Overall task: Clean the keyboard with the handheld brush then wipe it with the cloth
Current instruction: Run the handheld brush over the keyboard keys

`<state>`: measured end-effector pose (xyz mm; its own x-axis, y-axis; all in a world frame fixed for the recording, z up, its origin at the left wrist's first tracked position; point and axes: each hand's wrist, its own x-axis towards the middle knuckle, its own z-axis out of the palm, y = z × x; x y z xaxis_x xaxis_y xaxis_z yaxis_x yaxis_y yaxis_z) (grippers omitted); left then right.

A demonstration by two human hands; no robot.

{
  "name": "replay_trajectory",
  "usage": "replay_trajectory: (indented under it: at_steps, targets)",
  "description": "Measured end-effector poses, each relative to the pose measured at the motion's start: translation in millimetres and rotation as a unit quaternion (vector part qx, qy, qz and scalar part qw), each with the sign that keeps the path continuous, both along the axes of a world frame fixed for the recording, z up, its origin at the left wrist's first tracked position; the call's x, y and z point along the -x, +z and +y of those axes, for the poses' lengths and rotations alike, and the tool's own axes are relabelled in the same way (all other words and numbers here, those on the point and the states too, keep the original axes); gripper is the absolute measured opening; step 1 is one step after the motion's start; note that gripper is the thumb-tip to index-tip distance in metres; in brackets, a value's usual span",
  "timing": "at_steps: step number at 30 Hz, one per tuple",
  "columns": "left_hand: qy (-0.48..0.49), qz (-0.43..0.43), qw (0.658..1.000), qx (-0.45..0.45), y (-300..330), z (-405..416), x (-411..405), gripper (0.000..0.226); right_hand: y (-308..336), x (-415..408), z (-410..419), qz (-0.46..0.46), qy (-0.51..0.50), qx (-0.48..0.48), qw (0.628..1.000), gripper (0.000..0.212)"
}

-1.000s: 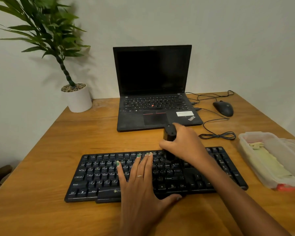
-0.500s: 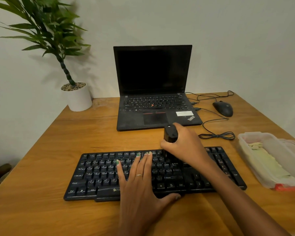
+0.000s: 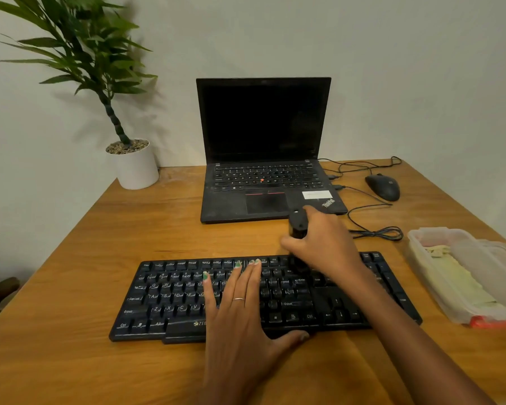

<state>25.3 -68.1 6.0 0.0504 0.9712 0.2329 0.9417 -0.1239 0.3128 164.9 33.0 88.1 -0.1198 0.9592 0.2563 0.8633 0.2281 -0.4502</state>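
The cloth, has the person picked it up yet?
No, the cloth lies in the plastic container, while the right hand grips the brush and the left hand rests on the keyboard.

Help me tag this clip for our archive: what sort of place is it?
Probably a home or small office desk: a wooden table against a plain wall holds an open laptop, a wired mouse and a potted plant.

On the flat black plastic keyboard [image 3: 275, 293] you can read white key legends such as Ctrl, Alt, Shift, Caps Lock and Enter, and the letters "ZEB" on its front edge before your hand covers the rest. Behind the keyboard, the open black laptop [image 3: 263, 182] carries "ThinkPad" on its right palm rest.
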Motion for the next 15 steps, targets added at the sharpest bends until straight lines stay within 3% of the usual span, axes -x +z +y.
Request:
replay_trajectory:
  at_steps: [3,7,12,15]
  targets:
    - [0.002,0.001,1.000,0.003,-1,0,0,0.114,-2,-1,-9,0.050,0.034,0.027,0.998,0.024]
    - [0.005,-0.002,1.000,0.000,0,1,0,0.114,20,-22,-7,0.067,0.035,0.186,0.980,0.028]
    - [0.003,0.000,1.000,0.005,1,0,1,0.114,5,-8,-13,0.078,0.006,0.020,0.997,0.025]
    - [0.002,0.000,1.000,0.004,1,0,2,0.114,12,-14,-18,0.104,0.044,0.125,0.986,0.027]
